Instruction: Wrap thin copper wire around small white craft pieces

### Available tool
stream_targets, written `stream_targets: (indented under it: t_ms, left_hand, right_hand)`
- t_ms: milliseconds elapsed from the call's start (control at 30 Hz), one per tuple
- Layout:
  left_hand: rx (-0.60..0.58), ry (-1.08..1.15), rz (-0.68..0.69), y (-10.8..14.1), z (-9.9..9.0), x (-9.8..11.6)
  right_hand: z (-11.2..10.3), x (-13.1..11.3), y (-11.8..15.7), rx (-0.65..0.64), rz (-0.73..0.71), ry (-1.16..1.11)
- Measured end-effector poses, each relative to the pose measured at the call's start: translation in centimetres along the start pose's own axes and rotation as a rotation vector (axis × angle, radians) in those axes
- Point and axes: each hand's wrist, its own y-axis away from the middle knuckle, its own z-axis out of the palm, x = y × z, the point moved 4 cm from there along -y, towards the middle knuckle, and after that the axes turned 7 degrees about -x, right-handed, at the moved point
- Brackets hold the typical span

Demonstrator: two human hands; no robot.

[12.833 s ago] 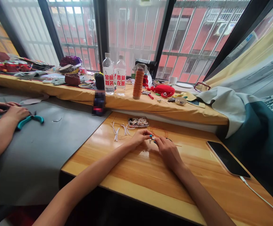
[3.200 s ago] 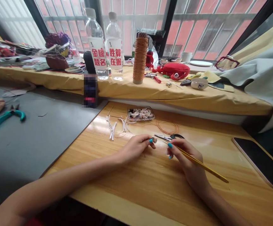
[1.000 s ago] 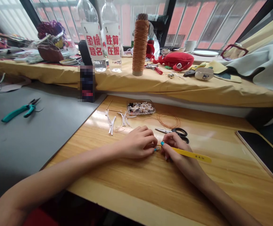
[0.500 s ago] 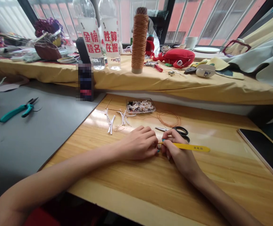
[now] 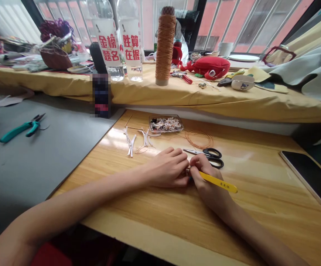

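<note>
My left hand [image 5: 169,168] rests on the wooden table [image 5: 138,214], its fingers curled in a pinch around something too small and hidden to make out. Against its fingertips, my right hand [image 5: 207,176] is closed on a yellow tool [image 5: 219,183], whose handle slants down to the right across the hand; the tool's tip is hidden between the fingers. Just behind the right hand lie black-handled scissors [image 5: 211,153]. A coil of orange cord [image 5: 199,139] and a clear tray of beads [image 5: 166,124] are farther back.
White strips [image 5: 131,145] lie left of the tray. Teal pliers [image 5: 17,132] rest on the grey mat [image 5: 24,170]. A phone [image 5: 310,177] lies at the right. Bottles [image 5: 132,48], an orange cord spool [image 5: 164,48] and a red pouch [image 5: 211,67] stand on the yellow-covered ledge.
The yellow tool's handle has swung downward and to the left, and my right fingers have turned and drawn closer to my left hand. More of the scissors shows.
</note>
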Motion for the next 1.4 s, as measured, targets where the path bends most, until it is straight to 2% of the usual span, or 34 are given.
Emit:
stream_targets:
  t_ms: [167,300,433,533,633,700,967,1133,1300,1400]
  left_hand:
    - [-0.009,0.035,-0.016,0.1,0.1,-0.1]
    - [0.055,0.178,-0.098,0.7,-0.3,-0.7]
    - [0.077,0.259,-0.15,1.0,-1.1,-1.7]
    - [-0.067,0.217,-0.175,1.2,-1.5,-2.6]
    - [-0.261,0.201,-0.103,1.5,-1.4,-2.9]
    - [-0.307,0.201,-0.065,1.7,-1.3,-2.8]
    - [-0.263,0.226,-0.02,1.7,-1.3,-2.0]
    - [-0.206,0.432,-0.204,1.6,-0.8,-2.7]
    - [-0.059,0.64,-0.302,1.6,-0.1,-3.7]
    - [-0.018,0.702,-0.352,1.6,0.2,-4.1]
  right_hand:
    - [-0.2,0.1,0.1,-0.032,0.074,-0.128]
    - [-0.9,0.4,0.5,0.079,0.171,-0.36]
    - [-1.2,0.6,0.6,0.102,0.182,-0.38]
    - [-1.4,1.0,0.4,0.086,0.179,-0.36]
    - [-1.6,1.3,0.3,0.061,0.181,-0.345]
    - [-1.7,1.5,0.3,0.048,0.183,-0.332]
    - [-1.3,1.4,0.8,-0.05,0.175,-0.377]
    - [-1.3,1.5,0.6,-0.045,0.185,-0.466]
    - [-1.3,1.6,0.6,-0.036,0.179,-0.511]
    - [-1.3,1.6,0.6,-0.033,0.188,-0.517]
